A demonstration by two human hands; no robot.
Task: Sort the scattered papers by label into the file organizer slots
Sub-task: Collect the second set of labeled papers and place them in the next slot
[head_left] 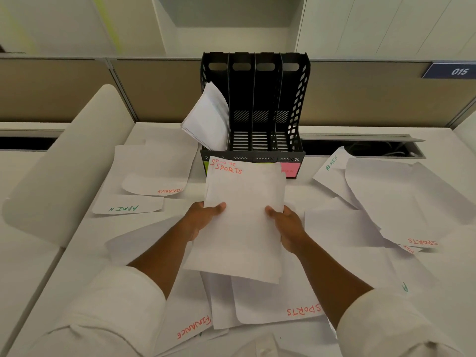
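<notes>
A small stack of white papers headed SPORTS in red is held above the desk, just in front of the black file organizer. My left hand grips its left edge, thumb on top. My right hand grips its right edge the same way. The organizer has several upright slots; the leftmost holds a leaning bundle of papers, the others look empty. Coloured labels on its front are mostly hidden by the stack; a pink label shows.
Loose sheets lie all around the white desk: a FINANCE sheet and an ADMIN sheet at left, an ADMIN sheet and a SPORTS sheet at right, a SPORTS sheet and a FINANCE sheet near me. A partition wall stands behind.
</notes>
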